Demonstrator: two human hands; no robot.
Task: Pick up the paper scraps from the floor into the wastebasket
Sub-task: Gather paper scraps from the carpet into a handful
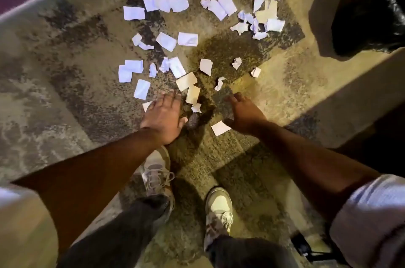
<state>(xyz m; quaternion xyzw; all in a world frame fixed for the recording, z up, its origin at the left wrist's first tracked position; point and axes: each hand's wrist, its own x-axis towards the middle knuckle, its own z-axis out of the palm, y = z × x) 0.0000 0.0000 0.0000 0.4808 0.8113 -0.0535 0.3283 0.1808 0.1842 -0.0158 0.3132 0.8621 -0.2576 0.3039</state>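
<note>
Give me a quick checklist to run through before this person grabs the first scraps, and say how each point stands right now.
1. Left hand free to grasp: ok, fingers straight, holding nothing.
2. Right hand free to grasp: cannot tell, its fingers point down and away from the camera.
3. Scraps close to the hands: ok, a tan scrap lies between them and a white scrap sits by the right wrist.
4. Wastebasket nearby: ok, a dark bin with a black liner stands at the upper right.
5. Wastebasket has room: cannot tell, its inside is not in view.
6. Feet off the paper: ok, both shoes stand on bare carpet.
</note>
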